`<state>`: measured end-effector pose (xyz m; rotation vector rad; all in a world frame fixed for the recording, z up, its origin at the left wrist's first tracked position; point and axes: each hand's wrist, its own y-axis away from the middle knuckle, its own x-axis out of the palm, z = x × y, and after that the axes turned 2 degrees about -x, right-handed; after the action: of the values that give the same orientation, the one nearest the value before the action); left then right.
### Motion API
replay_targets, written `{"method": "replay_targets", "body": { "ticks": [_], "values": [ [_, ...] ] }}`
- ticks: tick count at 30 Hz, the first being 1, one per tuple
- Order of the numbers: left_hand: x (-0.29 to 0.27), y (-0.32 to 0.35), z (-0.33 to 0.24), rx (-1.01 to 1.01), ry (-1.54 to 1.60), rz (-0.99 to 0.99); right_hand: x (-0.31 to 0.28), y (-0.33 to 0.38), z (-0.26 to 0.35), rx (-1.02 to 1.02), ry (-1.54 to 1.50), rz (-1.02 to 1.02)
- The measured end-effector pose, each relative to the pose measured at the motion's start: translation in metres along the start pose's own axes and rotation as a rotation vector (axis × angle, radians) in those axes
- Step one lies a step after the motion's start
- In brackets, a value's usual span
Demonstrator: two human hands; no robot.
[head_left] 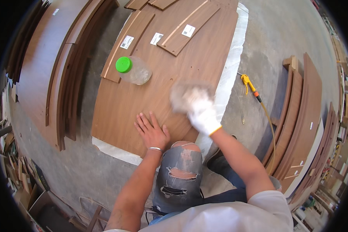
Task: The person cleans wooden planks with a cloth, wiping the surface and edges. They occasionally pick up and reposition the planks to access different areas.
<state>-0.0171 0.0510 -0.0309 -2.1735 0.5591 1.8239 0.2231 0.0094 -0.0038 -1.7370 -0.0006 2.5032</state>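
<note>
My left hand (154,133), bare with a band at the wrist, lies flat with fingers spread on the near end of a brown wood panel (150,102). In a white glove with a yellow cuff edge, my right hand (201,110) presses a greyish rag (181,96) onto the panel's right side. Motion smears the rag and the gloved fingers. Farther left, a clear plastic jar (139,71) with a green lid lies tipped over, partly across a narrow board (121,58). Another narrow board (187,29) with a white label rests toward the far end.
White sheeting (230,65) shows beneath the panel's edges. On the concrete floor to the right is a yellow air blow gun (248,82) with its hose (272,127). Stacked boards stand on the left (46,69) and the right (303,116). My knee (179,166) is against the near edge.
</note>
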Motion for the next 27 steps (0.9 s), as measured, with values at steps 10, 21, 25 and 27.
{"method": "replay_targets", "body": {
  "ticks": [10,21,25,27],
  "values": [
    [0.004,-0.007,-0.010,0.018,0.025,-0.026,0.016,0.017,-0.019,0.505,-0.021,-0.291],
    [0.007,-0.006,-0.004,0.021,0.010,-0.060,0.012,0.007,0.002,0.308,0.176,-0.216],
    [0.007,-0.006,0.001,0.022,0.071,-0.116,0.016,0.013,0.052,-0.271,-0.174,0.036],
    [0.003,-0.004,0.004,0.007,-0.003,-0.057,0.004,0.014,0.032,-0.304,-0.150,0.154]
  ]
}}
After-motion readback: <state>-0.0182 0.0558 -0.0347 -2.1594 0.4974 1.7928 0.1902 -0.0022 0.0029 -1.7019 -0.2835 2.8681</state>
